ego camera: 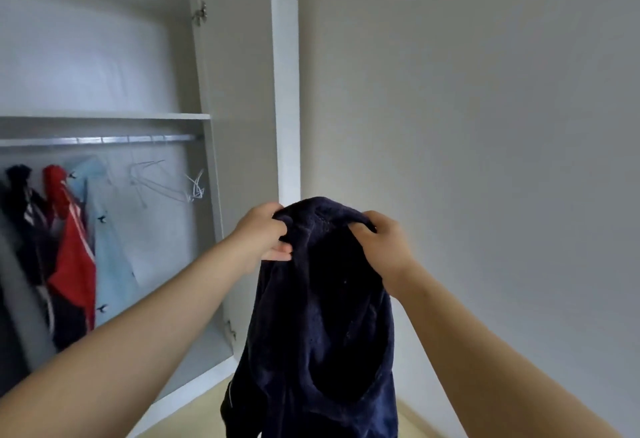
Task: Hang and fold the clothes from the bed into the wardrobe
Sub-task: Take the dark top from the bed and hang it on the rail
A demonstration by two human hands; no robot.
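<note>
While left hand [265, 235] and right hand [379, 242] grip top, navy fleece garment [322, 326] hangs limp, fuzzy.

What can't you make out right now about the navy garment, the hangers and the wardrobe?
- Navy garment, head view: its hem is cut off by the bottom edge; the type is unclear, and whether a hanger is inside is hidden by the fabric bunched in the left hand and right hand.
- Empty hangers: thin, blurred, count unclear.
- Wardrobe: left part cut off.
</note>
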